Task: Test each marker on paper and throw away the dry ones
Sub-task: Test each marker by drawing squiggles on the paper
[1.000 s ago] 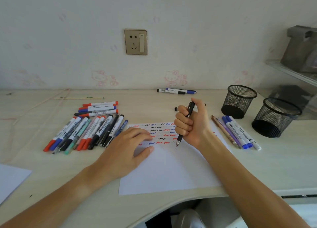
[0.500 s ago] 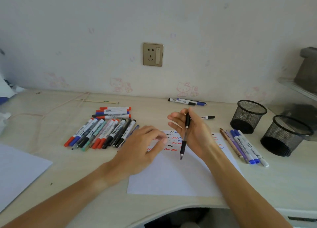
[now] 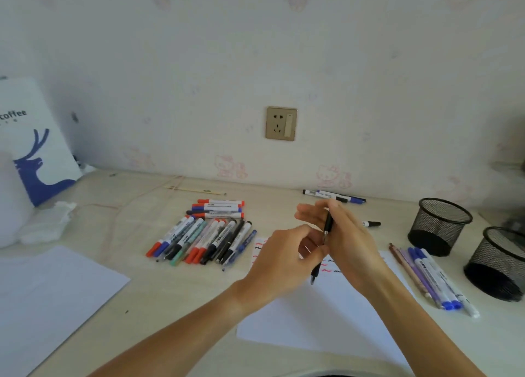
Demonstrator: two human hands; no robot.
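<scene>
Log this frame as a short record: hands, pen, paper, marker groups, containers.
right hand: holds black pen, tip down above test paper
left hand: fingers at the pen's lower part
test paper: red and black squiggles
marker pile: left of paper
marker row: right of paper
mesh cups: two, contents not visible

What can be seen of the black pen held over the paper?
The pen is slim, with a black barrel that looks like plastic and a clear section partway down. It is held near upright, tip down, above the paper and not touching it. The right hand holds its upper part; the left hand pinches it lower down, hiding part of the barrel.
</scene>
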